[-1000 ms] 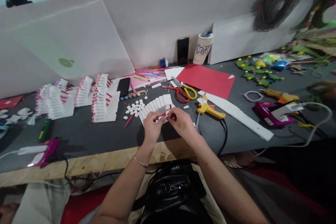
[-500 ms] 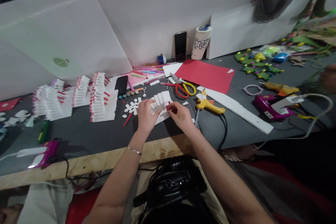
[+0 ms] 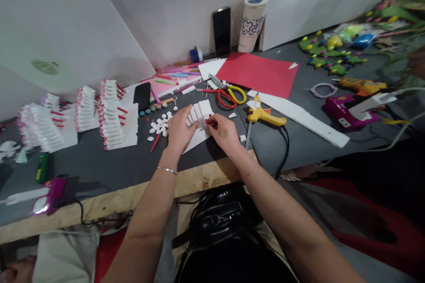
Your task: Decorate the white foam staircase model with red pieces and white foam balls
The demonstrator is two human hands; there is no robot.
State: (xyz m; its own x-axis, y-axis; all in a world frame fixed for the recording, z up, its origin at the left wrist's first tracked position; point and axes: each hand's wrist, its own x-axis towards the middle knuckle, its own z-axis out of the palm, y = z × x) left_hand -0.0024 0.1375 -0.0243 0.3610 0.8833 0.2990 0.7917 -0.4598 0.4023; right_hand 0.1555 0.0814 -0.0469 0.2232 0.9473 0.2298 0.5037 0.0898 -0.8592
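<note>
My left hand is wrapped around the left side of a white foam piece with a row of raised strips, steadying it on the table. A flat white base extends beneath the strips toward me. At its right edge, my right hand pinches a small red piece, held against or close to the strips; whether it touches them I cannot tell. Small white rounded pieces lie in a heap left of my left hand, with a red stick beside them.
Finished-looking white pieces with red tips stand on the left. Scissors, a yellow glue gun, a red sheet and a long white foam strip lie to the right. A phone and cup stand behind.
The camera view has tilted down and shifted slightly, so the table sits higher in the picture. Both hands keep about the same hold on the white foam piece and the red piece.
</note>
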